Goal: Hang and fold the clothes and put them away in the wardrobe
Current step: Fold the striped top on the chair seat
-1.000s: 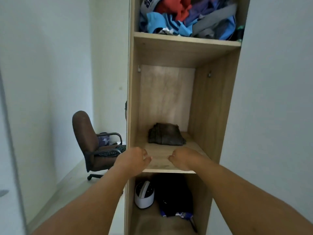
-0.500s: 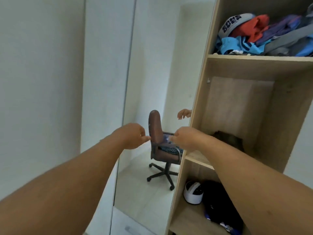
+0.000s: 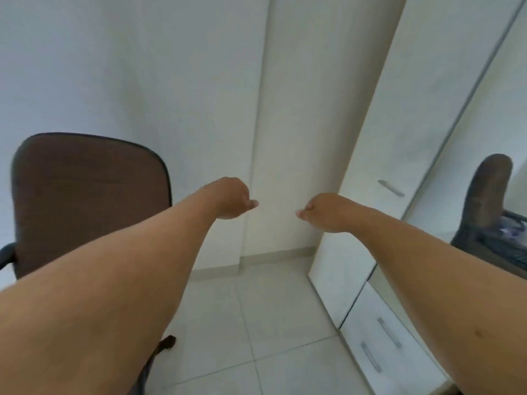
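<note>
We see a rounded brown fabric chair (image 3: 85, 201) at left; our left hand (image 3: 232, 199) and right hand (image 3: 323, 212) stretch forward, fingers curled, gripping nothing.

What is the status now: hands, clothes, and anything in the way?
Left hand and right hand loosely curled, holding nothing. No clothes in view. Brown chair at left, white cabinet at right, tiled floor between them.

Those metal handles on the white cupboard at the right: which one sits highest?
The lone handle on the tall door, level with the right hand. The other two handles sit low, near the floor, on the drawer fronts.
</note>
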